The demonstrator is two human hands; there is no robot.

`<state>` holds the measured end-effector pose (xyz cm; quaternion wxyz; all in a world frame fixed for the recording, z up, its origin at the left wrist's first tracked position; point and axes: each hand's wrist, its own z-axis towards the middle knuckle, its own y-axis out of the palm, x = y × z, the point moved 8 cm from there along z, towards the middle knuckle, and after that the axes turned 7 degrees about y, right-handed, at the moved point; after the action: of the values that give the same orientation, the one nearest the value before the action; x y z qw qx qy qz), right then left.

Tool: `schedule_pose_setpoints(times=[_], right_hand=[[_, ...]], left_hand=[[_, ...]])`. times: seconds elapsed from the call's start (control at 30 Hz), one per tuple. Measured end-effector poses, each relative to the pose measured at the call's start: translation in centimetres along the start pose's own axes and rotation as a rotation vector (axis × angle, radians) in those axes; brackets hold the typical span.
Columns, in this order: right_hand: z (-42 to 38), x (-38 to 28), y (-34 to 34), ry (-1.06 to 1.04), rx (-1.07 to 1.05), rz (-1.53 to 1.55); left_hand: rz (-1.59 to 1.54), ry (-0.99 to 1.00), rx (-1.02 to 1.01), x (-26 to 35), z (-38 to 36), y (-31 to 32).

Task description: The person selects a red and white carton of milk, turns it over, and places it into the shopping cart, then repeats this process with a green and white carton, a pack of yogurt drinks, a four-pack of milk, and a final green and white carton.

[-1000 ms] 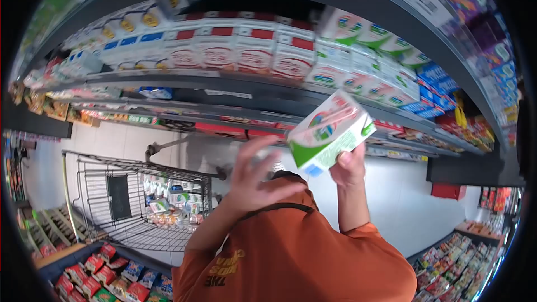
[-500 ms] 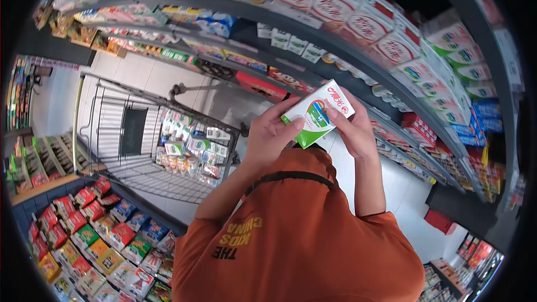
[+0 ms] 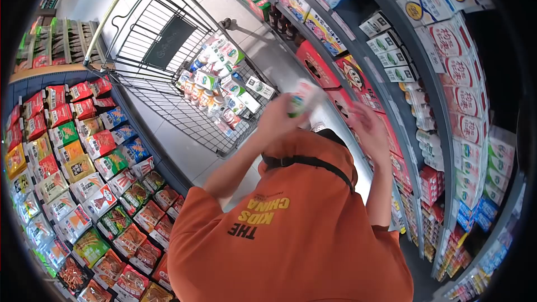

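My left hand (image 3: pixel 278 118) is closed around a white and green milk carton (image 3: pixel 302 97), which is smeared by motion. The carton is near the front corner of a wire shopping cart (image 3: pixel 217 146). Away from the carton, my right hand (image 3: pixel 369 130) is off to the right with its fingers apart and nothing in them. It is also somewhat blurred, in front of the red boxes on the low shelf. Inside the cart lie several cartons (image 3: pixel 205 80) and small bottles with orange contents (image 3: pixel 206 100).
Shelves (image 3: pixel 386 100) of boxed drinks line the right side, with large white boxes (image 3: pixel 469 98) on the upper level. At the left stands a bin of bagged snacks (image 3: pixel 78 162). Red boxes (image 3: pixel 317 64) sit low beside the aisle floor (image 3: pixel 210 176).
My right hand has come off the carton, which my left hand now holds alone and tilted. The view has turned, bringing the cart closer and the snack bin further into sight.
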<state>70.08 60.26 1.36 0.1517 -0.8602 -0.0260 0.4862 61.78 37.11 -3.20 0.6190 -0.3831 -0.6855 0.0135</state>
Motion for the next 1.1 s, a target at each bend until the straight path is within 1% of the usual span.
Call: schedule_pose_setpoints(times=[0.03,0.1,0.13,0.17,0.2,0.27,0.3,0.37,0.4,0.47,0.5,0.53,0.57,0.6,0.67,0.7,0.77,0.83,0.9,0.97,1.03,1.07,1.1], right_hand=[[0.1,0.7,-0.7,0.022,0.015,-0.016],[0.0,1.9,-2.1,0.069,0.049,-0.049],[0.2,2.9,-2.5,0.045,0.078,-0.022],[0.0,3.3,-2.3,0.077,0.072,-0.015],[-0.1,3.5,-2.1,0.109,0.069,-0.008],[-0.6,4.0,-1.5,0.147,0.038,0.004],[-0.8,4.2,-1.0,0.15,0.011,0.01],[-0.9,4.5,-0.6,0.141,-0.017,0.009],[-1.0,4.5,-0.8,0.131,-0.02,0.0],[-1.0,5.8,-1.6,0.128,-0.003,0.034],[-0.9,6.6,-2.0,0.156,0.005,0.063],[-0.8,8.5,-2.4,0.2,0.023,0.121],[-0.6,10.1,-2.7,0.24,0.035,0.183],[-0.7,10.8,-2.9,0.27,0.074,0.154],[-1.0,12.1,-2.9,0.294,0.098,0.155],[-1.2,12.9,-2.7,0.308,0.11,0.158],[-1.2,14.2,-2.5,0.274,0.105,0.191],[-1.0,15.7,-2.1,0.251,0.115,0.232],[-0.9,15.5,-2.1,0.291,0.151,0.139],[-0.8,15.7,-2.4,0.213,0.172,0.094],[-1.5,14.5,-3.3,0.196,0.198,0.098],[-1.7,14.9,-3.6,0.187,0.207,0.166],[-1.8,15.4,-4.1,0.181,0.229,0.158]], left_hand=[[0.021,-0.072,0.092,-3.9,-0.2,-1.2],[-0.164,-0.338,0.27,-13.0,-0.4,-3.5],[-0.107,-0.446,0.313,-17.1,0.0,-4.9],[-0.05,-0.554,0.353,-21.7,0.4,-6.2],[0.078,-0.508,0.324,-27.7,1.8,-6.8],[0.219,-0.58,0.396,-33.9,3.6,-9.0],[0.231,-0.696,0.499,-35.1,3.9,-10.1],[0.171,-0.702,0.624,-36.1,4.7,-11.4],[0.2,-0.667,0.557,-39.6,5.8,-11.4],[0.221,-0.558,0.556,-39.2,8.1,-10.0],[0.212,-0.488,0.625,-36.2,8.1,-10.0],[0.312,-0.386,0.432,-37.6,9.6,-7.9],[0.364,-0.263,0.32,-37.7,10.6,-5.9],[0.405,-0.133,0.216,-37.7,11.4,-3.9],[0.329,-0.039,0.133,-30.7,9.8,-0.2],[0.268,-0.09,0.079,-25.7,7.7,0.6],[0.242,0.098,0.002,-23.7,5.1,4.1],[0.234,-0.008,-0.193,-22.3,3.1,6.5],[0.234,-0.103,-0.403,-21.6,1.7,7.9],[0.185,0.032,-0.254,-22.6,1.1,8.5],[0.12,0.021,-0.243,-21.7,0.5,8.0],[0.157,0.028,-0.279,-21.8,0.3,8.0],[0.198,0.03,-0.308,-22.2,0.1,7.7]])
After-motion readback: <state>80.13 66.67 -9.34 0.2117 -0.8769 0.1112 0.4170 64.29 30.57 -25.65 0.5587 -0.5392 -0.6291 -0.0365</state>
